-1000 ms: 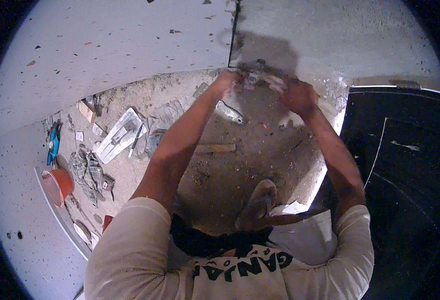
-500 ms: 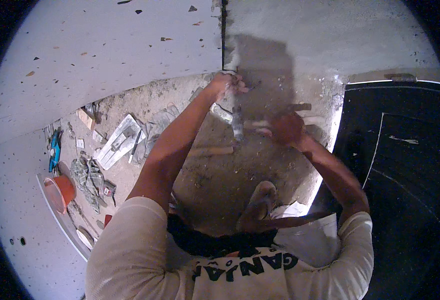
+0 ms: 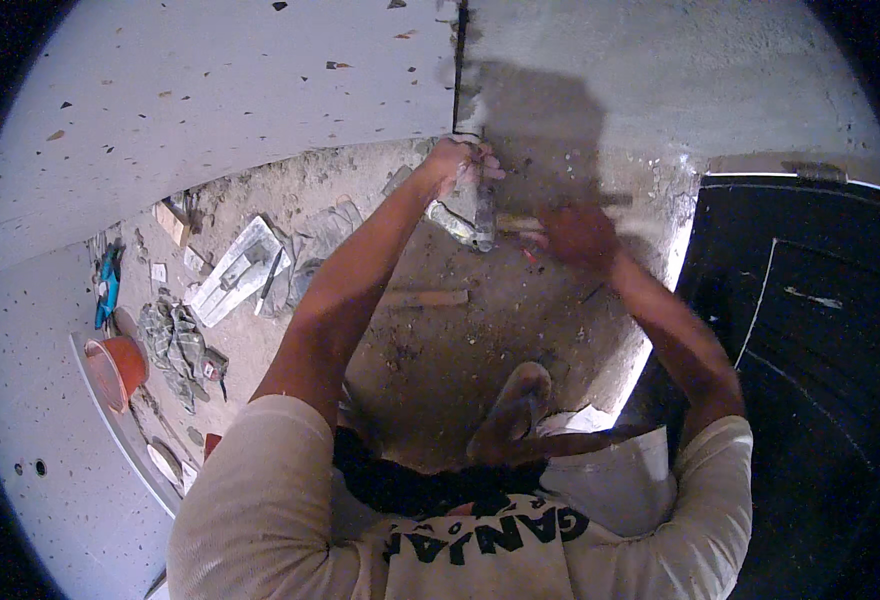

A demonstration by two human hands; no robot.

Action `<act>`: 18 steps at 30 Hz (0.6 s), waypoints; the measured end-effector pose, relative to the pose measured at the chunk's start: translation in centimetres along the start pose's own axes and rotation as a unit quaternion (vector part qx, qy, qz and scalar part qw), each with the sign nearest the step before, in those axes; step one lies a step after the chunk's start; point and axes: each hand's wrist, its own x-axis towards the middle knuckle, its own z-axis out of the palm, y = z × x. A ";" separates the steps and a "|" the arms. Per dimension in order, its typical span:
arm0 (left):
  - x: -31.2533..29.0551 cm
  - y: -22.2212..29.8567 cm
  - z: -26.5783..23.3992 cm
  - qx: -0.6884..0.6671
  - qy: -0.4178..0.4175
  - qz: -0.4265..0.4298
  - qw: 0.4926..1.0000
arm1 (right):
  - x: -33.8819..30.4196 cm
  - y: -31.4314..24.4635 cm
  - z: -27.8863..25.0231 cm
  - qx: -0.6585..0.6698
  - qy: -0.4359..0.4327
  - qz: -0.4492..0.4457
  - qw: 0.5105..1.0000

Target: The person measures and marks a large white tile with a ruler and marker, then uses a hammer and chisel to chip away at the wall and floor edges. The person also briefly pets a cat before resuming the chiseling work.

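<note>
My right hand (image 3: pixel 580 238), blurred, is wrapped round the wooden handle of a hammer (image 3: pixel 485 212). The hammer's head stands upright just below my left hand (image 3: pixel 460 165), very near its fingers. My left hand is closed at the foot of the wall corner, where a dark vertical gap (image 3: pixel 460 60) runs between the two wall faces. What its fingers grip is too small and hidden to name. A pale, dirty, tube-like piece (image 3: pixel 450 222) lies on the ground beside the hammer head. A strip of wood (image 3: pixel 425 298) lies nearer to me.
Speckled panels (image 3: pixel 240 90) stand on the left, a rough grey wall (image 3: pixel 680 70) ahead, a black door (image 3: pixel 810 350) on the right. On the dusty floor to the left lie a pale trowel-like float (image 3: pixel 240 272), rumpled cloth (image 3: pixel 172 340), an orange bucket (image 3: pixel 120 370) and a turquoise tool (image 3: pixel 108 285).
The hammer in my right hand has moved up and away from me, its head now close to my left hand. My left hand stays at the corner. The view has shifted slightly.
</note>
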 end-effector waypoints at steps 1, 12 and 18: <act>-0.2 0.3 0.2 0.015 0.020 0.001 1.000 | 0.5 0.2 -1.0 -0.007 0.012 0.021 1.000; 1.5 -0.9 -1.2 0.258 -0.048 0.138 0.955 | 2.8 4.0 -3.3 -0.032 0.072 0.076 0.994; 2.1 -1.1 -2.1 -0.023 -0.066 0.032 0.997 | -1.0 -1.3 0.4 -0.023 -0.028 -0.039 0.999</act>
